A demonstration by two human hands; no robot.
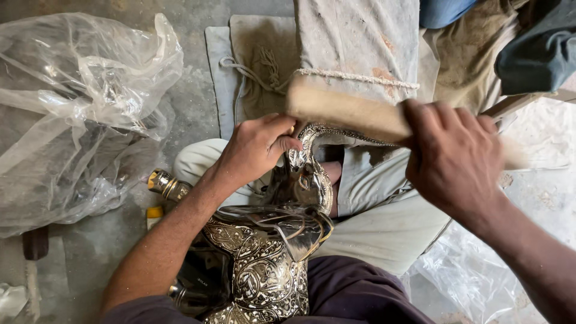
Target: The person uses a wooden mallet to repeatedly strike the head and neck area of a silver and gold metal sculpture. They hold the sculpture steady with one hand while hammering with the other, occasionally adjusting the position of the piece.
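One engraved metal elephant figure (270, 252) is held on the lap, trunk raised. The left hand (255, 147) is clamped around the trunk near its tip. The right hand (453, 159) is closed on one pale brush (345, 111), blurred, laid across the trunk's top. The body already gleams; how much brushing is left cannot be told. Farther off, one crumpled clear plastic sheet (78, 114) is seen left, one grey cloth (360, 42) ahead.

Crumpled clear plastic bag (78, 114): upper left of frame, on grey floor (192, 96). Grey cloth (360, 42) with cord (264, 72): top centre. Second plastic sheet (474, 276): lower right. Dark handle (35, 243): lower left edge.
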